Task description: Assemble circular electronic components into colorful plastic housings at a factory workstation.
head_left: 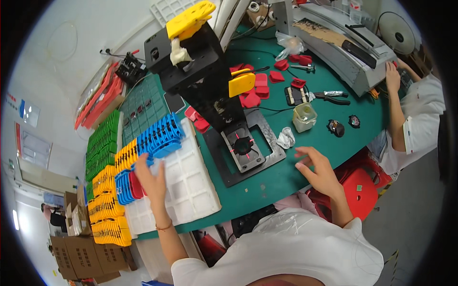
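Observation:
My left hand (pixel 151 180) reaches over the white gridded tray (pixel 191 188), thumb and fingers apart. Its fingertips are at the row of blue cases (pixel 160 133); whether they touch one is unclear. Beside that hand lies a red case (pixel 136 185) among more blue ones. My right hand (pixel 320 174), loosely curved with nothing visible in it, hovers near the table's front edge. A crumpled white tissue (pixel 286 138) is the nearest thing to it. Between my hands, a small round black part (pixel 242 146) sits in the metal fixture (pixel 253 163) of a tall black machine (pixel 200 71), crossed by red light lines.
Yellow cases (pixel 106 205) and green cases (pixel 102 143) fill the tray's left side. Red cases (pixel 253 97) lie behind the machine. A cloudy square jar (pixel 304 117), pliers (pixel 331 97) and two round parts (pixel 336 127) are on the right. A co-worker's hand (pixel 393 78) touches a grey machine.

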`<state>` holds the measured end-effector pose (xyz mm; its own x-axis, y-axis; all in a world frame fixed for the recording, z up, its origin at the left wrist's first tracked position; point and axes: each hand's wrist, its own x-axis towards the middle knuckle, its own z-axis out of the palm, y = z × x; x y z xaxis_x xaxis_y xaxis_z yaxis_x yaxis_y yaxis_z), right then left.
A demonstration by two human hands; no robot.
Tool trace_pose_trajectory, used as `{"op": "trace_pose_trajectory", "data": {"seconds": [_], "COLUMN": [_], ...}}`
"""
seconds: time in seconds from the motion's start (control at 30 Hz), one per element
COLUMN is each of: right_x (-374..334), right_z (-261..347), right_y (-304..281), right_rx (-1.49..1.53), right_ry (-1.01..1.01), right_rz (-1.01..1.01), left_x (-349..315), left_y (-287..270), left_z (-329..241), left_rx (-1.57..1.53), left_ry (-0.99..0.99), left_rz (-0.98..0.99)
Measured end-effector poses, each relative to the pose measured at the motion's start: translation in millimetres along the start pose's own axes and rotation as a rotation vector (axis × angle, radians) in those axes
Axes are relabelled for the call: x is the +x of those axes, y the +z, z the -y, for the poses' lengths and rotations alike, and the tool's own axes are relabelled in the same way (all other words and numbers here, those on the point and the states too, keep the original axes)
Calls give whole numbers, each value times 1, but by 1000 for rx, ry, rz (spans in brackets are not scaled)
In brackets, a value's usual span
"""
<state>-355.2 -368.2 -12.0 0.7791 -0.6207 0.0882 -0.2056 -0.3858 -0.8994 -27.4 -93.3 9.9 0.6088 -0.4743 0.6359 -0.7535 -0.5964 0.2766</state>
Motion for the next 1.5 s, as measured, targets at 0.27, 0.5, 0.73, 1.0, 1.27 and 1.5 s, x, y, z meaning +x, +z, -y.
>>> {"op": "trace_pose_trajectory", "data": {"seconds": [0.27, 0.5, 0.73, 1.0, 1.27, 1.5], "right_x": [104, 150, 161, 158, 181, 170], "right_z": [34, 60, 64, 110, 190, 206], "right_y": [65, 161, 169, 140, 51, -37], "right_rx": [-124, -80, -84, 266, 440, 754], "right_ry": [-440, -399, -326, -593, -856, -946], "right_rz": [-79, -550, -701, -598, -447, -346], "left_x": [-14, -46, -75, -104, -104, -102], "left_y": [40, 28, -9, -40, -57, -51], "left_z": [-94, -110, -116, -100, -97, -94], "left_rx": [-315, -320, -376, -422, -441, -438], "left_ry": [173, 217, 157, 18, -16, 27], "left_rz": [680, 684, 665, 586, 522, 569]}}
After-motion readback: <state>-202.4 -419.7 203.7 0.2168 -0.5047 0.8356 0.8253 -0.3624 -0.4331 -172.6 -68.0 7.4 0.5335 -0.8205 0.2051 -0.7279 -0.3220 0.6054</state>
